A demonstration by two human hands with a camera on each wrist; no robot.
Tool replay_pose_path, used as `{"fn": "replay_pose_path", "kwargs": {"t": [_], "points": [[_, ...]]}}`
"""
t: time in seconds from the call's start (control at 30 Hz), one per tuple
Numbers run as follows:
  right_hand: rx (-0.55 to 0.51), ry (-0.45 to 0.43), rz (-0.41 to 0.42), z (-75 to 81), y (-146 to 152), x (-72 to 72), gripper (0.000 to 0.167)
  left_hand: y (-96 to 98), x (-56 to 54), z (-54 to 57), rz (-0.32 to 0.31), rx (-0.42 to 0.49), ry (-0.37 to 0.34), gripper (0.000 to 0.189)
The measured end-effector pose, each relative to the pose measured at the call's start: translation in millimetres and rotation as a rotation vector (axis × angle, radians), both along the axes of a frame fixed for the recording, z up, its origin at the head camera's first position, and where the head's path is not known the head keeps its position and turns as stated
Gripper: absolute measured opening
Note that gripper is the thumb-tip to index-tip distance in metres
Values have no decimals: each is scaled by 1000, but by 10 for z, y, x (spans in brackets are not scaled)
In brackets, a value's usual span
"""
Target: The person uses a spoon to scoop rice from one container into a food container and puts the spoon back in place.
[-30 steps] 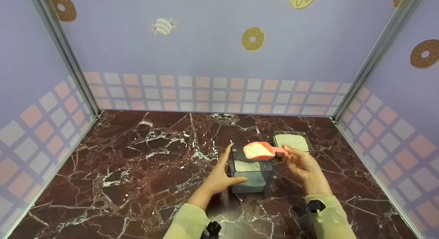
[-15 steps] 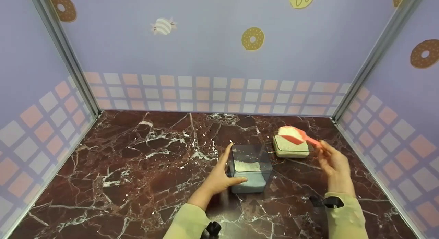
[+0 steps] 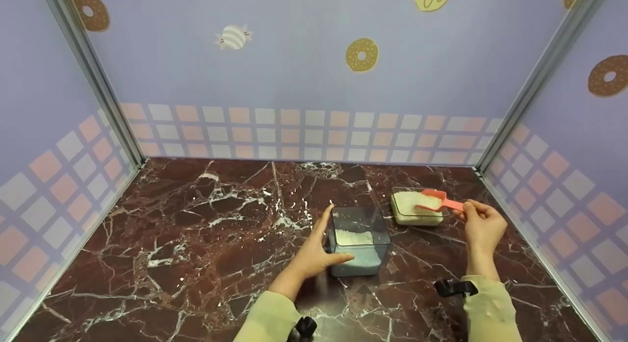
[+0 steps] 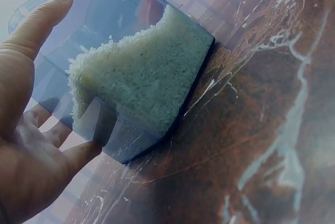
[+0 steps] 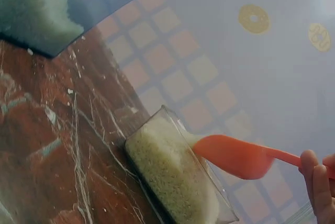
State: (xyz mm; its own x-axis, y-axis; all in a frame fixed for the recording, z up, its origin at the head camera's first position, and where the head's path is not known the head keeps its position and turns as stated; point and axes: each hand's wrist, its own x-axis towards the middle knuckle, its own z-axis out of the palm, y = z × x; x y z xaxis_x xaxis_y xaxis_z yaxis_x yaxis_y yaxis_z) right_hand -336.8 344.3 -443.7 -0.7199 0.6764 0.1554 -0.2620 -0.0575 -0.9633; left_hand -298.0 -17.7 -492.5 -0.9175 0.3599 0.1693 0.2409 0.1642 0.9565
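My left hand (image 3: 314,253) holds the near-left side of a clear bluish plastic box (image 3: 356,268), thumb on its front wall. White rice (image 4: 141,72) is heaped unevenly inside the box. With thumb and fingers, my right hand (image 3: 483,229) pinches the handle of an orange-red scoop (image 3: 441,197). The scoop's bowl (image 5: 235,156) is tipped over a smaller clear rectangular container (image 3: 417,219) of rice, where pale grains show at its lip. In the right wrist view, only fingertips (image 5: 319,185) of the right hand show, at the handle's end.
Rice grains (image 3: 284,222) lie scattered on the dark red marbled tabletop (image 3: 196,263), mostly left of the box. A patterned back wall (image 3: 304,77) and two side walls with metal corner posts (image 3: 542,82) enclose the table.
The right hand has carried the rice-filled scoop rightward from over the bluish box to the smaller container, then lowered and tilted it. The left hand and box have stayed put.
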Motion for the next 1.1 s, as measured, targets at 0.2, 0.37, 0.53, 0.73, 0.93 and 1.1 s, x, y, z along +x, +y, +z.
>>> {"fn": "replay_pose_path", "kwargs": {"t": [0.2, 0.37, 0.53, 0.73, 0.93, 1.1], "points": [[265, -80, -120, 14, 2, 40, 23, 3, -5, -7, -7, 18, 3, 123], [506, -83, -256, -18, -1, 54, 19, 7, -11, -18, -17, 37, 14, 123], [778, 52, -317, -57, -19, 37, 13, 7, -7, -16, -14, 38, 17, 123], [1026, 223, -321, -66, -59, 32, 8, 8, -4, -15, -11, 25, 3, 123], [676, 194, -308, -33, -71, 35, 10, 13, -10, -20, -16, 34, -9, 123], [-109, 128, -60, 106, -22, 56, 8, 6, -12, -20, -10, 30, -3, 123]]}}
